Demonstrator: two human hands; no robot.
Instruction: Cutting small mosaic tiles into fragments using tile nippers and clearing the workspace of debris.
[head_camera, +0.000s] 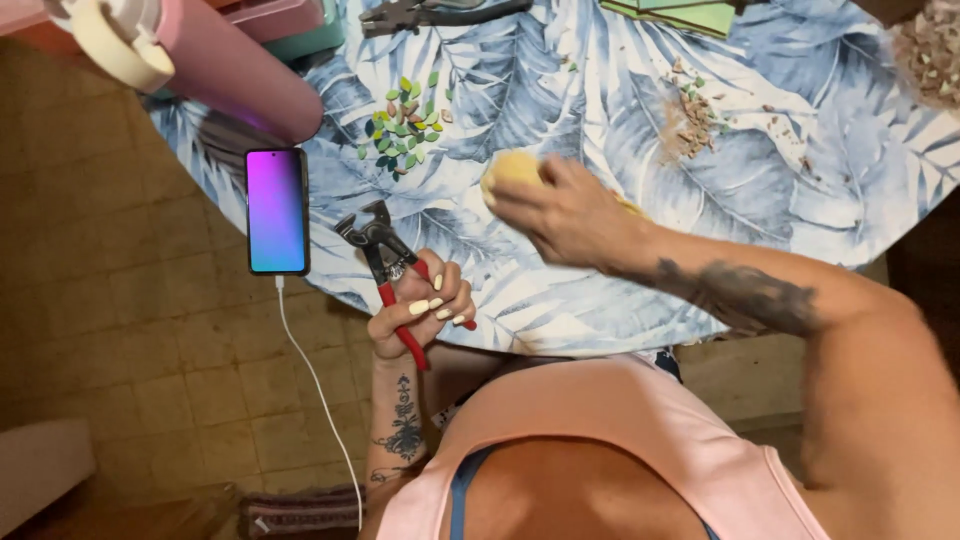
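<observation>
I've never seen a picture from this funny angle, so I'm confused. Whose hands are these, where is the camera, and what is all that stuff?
The camera sits on a person's head and looks straight down, so you see their own chest and arms. There is just this one picture. The left hand grips a pair of red-handled nippers, a pinching tool. The right hand rests on a yellowish round thing; I cannot tell what it is. Both are over a table covered with a blue leaf-patterned cloth. On it lie a pile of small green leaf-shaped pieces, brownish crumbs, a phone with a glowing purple screen and white cable, a pink bottle and a dark tool at the far edge.
</observation>
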